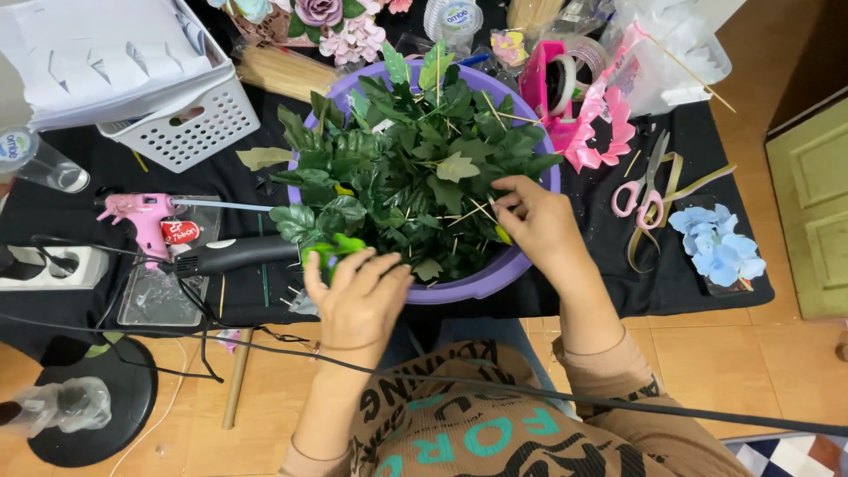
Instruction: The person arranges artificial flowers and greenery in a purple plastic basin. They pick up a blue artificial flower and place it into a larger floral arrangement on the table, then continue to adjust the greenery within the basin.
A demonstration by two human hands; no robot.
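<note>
Reaching into a purple basin [495, 276] heaped with artificial green leaves [415, 168], a person is working at a black-draped table [671, 274]. The right hand [537, 221] is pinching a thin wooden skewer [477, 210] between fingertips amid the foliage. The left hand [358, 296] is closing its curled fingers around a bright green leaf sprig [331, 250] at the basin's near-left rim. A pink glue gun [146, 219] is lying to the left, pink-handled scissors [643, 190] and blue fabric petals [717, 243] to the right.
</note>
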